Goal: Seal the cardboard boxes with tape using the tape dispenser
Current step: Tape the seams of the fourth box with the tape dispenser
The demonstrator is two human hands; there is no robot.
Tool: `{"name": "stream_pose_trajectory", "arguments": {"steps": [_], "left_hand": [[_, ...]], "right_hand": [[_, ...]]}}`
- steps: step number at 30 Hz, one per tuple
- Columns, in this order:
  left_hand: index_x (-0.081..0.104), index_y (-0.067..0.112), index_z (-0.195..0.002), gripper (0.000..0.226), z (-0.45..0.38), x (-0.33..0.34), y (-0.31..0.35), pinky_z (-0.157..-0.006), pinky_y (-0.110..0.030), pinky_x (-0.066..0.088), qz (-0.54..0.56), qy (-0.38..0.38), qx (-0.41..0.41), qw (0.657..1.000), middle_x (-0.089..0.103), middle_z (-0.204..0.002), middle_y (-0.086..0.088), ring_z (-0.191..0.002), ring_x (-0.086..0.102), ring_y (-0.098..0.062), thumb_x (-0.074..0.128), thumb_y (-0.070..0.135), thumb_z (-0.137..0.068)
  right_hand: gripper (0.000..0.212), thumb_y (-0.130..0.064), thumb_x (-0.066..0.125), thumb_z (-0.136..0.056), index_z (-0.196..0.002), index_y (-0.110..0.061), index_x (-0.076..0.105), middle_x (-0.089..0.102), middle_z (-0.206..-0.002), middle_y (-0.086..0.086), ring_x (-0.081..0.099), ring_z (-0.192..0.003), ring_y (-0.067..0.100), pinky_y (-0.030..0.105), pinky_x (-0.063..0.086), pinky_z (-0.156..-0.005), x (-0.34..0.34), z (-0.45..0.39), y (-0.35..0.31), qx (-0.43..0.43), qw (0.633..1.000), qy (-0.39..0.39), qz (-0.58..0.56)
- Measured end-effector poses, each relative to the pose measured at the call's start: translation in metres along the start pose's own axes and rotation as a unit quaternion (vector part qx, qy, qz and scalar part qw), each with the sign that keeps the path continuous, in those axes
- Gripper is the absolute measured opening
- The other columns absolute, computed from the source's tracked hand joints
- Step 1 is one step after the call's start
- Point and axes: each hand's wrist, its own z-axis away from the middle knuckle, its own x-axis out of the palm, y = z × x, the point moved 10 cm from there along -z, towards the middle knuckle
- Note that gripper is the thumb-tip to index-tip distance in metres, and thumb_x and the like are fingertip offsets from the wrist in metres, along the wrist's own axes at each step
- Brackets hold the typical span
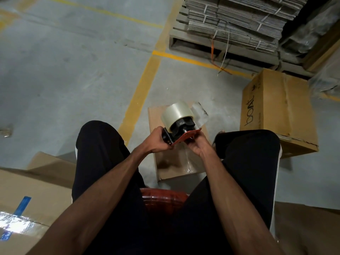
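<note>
While both hands, left hand [158, 139] and right hand [197, 146], clasp the tape dispenser [181, 129], its roll faces away.

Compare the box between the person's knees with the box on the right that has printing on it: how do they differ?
The knee box looks smaller and is partly hidden behind the tape dispenser; the printed box looks larger and is in full view. The knee box shows glossy clear tape on top and no visible printing; the printed box carries dark lettering on its side and a creased top. Both are brown cardboard, closed, standing on the concrete floor.
</note>
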Motion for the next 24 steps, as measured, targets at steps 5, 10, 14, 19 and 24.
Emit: {"name": "stream_pose_trajectory", "arguments": {"steps": [5, 10, 14, 19, 24], "left_hand": [[0.065, 0.015, -0.076, 0.028, -0.004, -0.006, -0.007, -0.055, -0.044, 0.054, -0.08, 0.012, -0.002, 0.997, 0.065, -0.068, -0.006, -0.065, 0.066, -0.029, 0.08, 0.036, -0.065], [0.043, 0.022, -0.058, 0.036, -0.012, -0.031, -0.005, -0.058, -0.028, 0.038, -0.206, 0.05, -0.025, 0.977, 0.051, -0.057, 0.004, -0.064, 0.062, -0.033, 0.075, 0.033, -0.07], [0.044, 0.02, -0.061, 0.025, -0.031, -0.06, -0.014, -0.057, -0.03, 0.044, -0.258, 0.028, -0.043, 0.965, 0.053, -0.063, -0.003, -0.072, 0.065, -0.039, 0.066, 0.032, -0.066], [0.051, 0.016, -0.065, 0.039, -0.06, -0.107, -0.027, -0.055, -0.031, 0.041, -0.253, 0.027, -0.062, 0.965, 0.051, -0.063, -0.007, -0.077, 0.065, -0.039, 0.074, 0.048, -0.071], [0.058, 0.015, -0.065, 0.037, -0.1, -0.129, -0.041, -0.055, -0.032, 0.044, -0.247, 0.017, -0.079, 0.966, 0.064, -0.067, -0.008, -0.063, 0.061, -0.028, 0.078, 0.043, -0.077]], "right_hand": [[0.018, -0.019, 0.059, -0.097, -0.109, -0.011, 0.07, 0.074, -0.088, 0.005, 0.068, -0.077, 0.02, 0.032, 0.058, -0.065, -0.004, -0.005, -0.015, -0.059, 0.996, 0.021, -0.058], [0.035, 0.003, 0.06, -0.096, -0.073, -0.024, 0.057, 0.057, -0.072, -0.009, 0.052, -0.07, 0.009, 0.025, 0.044, -0.061, -0.026, -0.004, -0.051, -0.179, 0.965, 0.165, 0.093], [0.022, 0.004, 0.075, -0.084, -0.072, -0.015, 0.073, 0.066, -0.063, -0.012, 0.058, -0.059, 0.005, 0.022, 0.053, -0.061, -0.041, -0.016, -0.093, -0.25, 0.925, 0.224, 0.181], [0.006, -0.013, 0.084, -0.083, -0.081, -0.008, 0.081, 0.073, -0.066, 0.002, 0.065, -0.056, 0.01, 0.032, 0.063, -0.065, -0.065, -0.038, -0.148, -0.267, 0.901, 0.28, 0.198], [0.019, -0.02, 0.086, -0.081, -0.067, -0.027, 0.076, 0.071, -0.059, -0.004, 0.064, -0.053, 0.009, 0.042, 0.064, -0.067, -0.048, -0.086, -0.17, -0.275, 0.882, 0.275, 0.265]]}}
